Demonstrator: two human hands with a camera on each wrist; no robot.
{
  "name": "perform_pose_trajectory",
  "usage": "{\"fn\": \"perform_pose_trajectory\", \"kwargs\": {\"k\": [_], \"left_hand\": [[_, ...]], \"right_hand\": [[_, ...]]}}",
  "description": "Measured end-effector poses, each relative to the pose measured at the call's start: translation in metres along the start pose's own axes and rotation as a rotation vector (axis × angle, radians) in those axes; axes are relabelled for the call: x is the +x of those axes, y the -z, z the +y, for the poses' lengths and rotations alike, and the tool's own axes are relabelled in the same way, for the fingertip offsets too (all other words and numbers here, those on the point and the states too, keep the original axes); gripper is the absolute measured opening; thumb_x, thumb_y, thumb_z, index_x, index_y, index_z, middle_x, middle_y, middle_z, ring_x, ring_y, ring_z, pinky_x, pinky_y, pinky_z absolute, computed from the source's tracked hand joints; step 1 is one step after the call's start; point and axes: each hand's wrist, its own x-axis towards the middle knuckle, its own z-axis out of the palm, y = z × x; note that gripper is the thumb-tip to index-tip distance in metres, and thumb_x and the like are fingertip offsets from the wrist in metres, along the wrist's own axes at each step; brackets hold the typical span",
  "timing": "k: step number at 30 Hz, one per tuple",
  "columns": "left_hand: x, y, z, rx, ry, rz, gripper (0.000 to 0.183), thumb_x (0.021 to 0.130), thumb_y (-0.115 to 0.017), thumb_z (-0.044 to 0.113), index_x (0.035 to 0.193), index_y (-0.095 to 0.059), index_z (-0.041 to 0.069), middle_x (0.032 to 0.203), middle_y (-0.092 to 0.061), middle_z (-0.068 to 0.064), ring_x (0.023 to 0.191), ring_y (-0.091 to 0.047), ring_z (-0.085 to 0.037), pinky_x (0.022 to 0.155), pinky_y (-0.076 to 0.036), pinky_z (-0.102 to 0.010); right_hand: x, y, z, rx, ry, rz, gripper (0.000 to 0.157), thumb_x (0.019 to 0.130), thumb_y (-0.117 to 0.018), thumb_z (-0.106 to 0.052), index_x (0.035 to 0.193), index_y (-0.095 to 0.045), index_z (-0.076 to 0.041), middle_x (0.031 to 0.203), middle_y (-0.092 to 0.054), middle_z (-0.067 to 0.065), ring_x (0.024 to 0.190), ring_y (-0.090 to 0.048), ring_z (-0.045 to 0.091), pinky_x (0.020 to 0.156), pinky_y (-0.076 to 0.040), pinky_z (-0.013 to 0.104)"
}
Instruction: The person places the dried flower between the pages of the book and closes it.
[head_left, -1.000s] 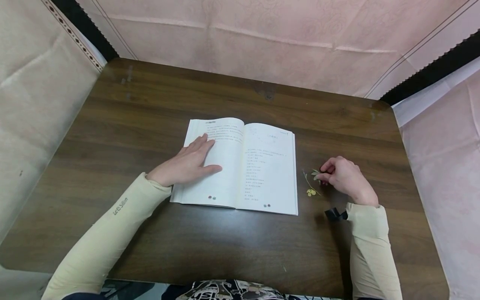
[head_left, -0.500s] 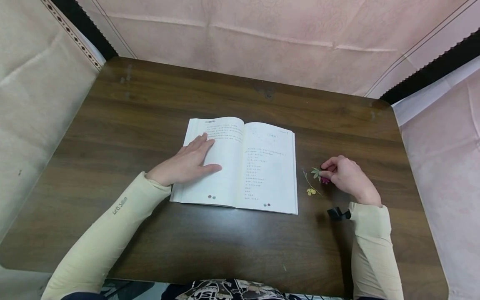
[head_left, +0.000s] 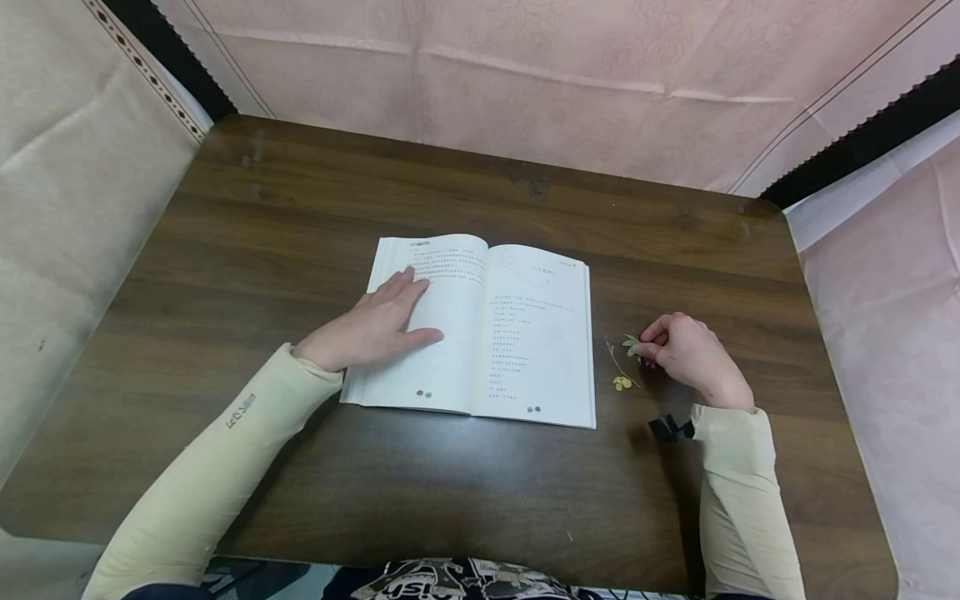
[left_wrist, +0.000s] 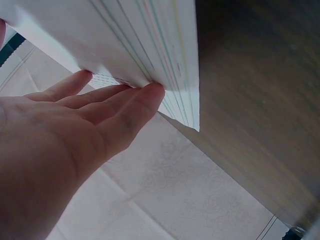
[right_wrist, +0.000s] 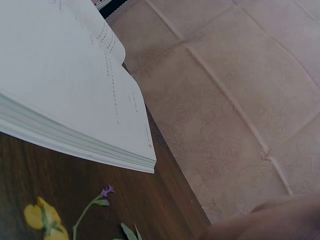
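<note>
An open book (head_left: 538, 350) with printed pages lies mid-table. Flat on its left page rests my left hand (head_left: 371, 327), fingers extended; in the left wrist view those fingers lie along the page edges (left_wrist: 172, 60). To the right of the book, my right hand (head_left: 693, 357) pinches a small magenta flower (head_left: 647, 362) with green leaves (head_left: 630, 341) between thumb and forefinger, the bloom partly covered by the fingers. Beside it lies a thin sprig with yellow petals (head_left: 622, 383). The right wrist view shows the yellow bloom (right_wrist: 46, 220), a tiny purple blossom (right_wrist: 107, 191) and leaf tips (right_wrist: 131, 232).
The dark wooden table (head_left: 480, 492) is bordered by pale pink cloth (head_left: 480, 75) at the back and sides. A black strap end (head_left: 670, 429) sticks out from the right wrist. Patterned clothing (head_left: 465, 579) shows at the near edge.
My right hand shifts slightly right, then back left, around the magenta flower, whose leaves turn a little. My left hand and the book stay put.
</note>
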Motion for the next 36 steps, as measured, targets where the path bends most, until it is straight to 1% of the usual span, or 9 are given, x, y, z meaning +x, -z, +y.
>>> {"fn": "perform_pose_trajectory", "kwargs": {"k": [7,22,36], "left_hand": [[-0.0008,0.0,-0.0001,-0.004,-0.005,0.003,0.086,0.094,-0.052,0.057,0.154,-0.022,0.004,0.161,-0.005,-0.019,0.148,-0.003,-0.031,0.115,-0.014,-0.055],[-0.0013,-0.0004,0.0009,-0.003,0.0,0.001,0.085,0.094,-0.051,0.057,0.154,-0.022,0.003,0.161,-0.006,-0.018,0.148,-0.003,-0.03,0.115,-0.015,-0.054],[-0.0013,0.0003,0.001,-0.006,0.004,0.0,0.086,0.094,-0.052,0.057,0.154,-0.022,0.004,0.161,-0.005,-0.018,0.148,-0.003,-0.03,0.116,-0.014,-0.054]], "right_hand": [[-0.0012,-0.0006,0.0,0.001,-0.003,-0.001,0.012,0.091,-0.069,-0.015,0.095,-0.068,-0.004,0.081,-0.066,0.006,0.068,-0.059,0.019,0.06,-0.047,0.033],[-0.0004,-0.0005,0.0008,0.023,0.025,-0.002,0.011,0.089,-0.071,-0.014,0.093,-0.068,-0.004,0.078,-0.065,0.005,0.066,-0.059,0.018,0.06,-0.047,0.032],[0.0004,-0.0005,0.0015,0.039,0.022,-0.014,0.011,0.091,-0.069,-0.014,0.094,-0.067,-0.004,0.08,-0.065,0.007,0.069,-0.058,0.021,0.061,-0.048,0.032]]}}
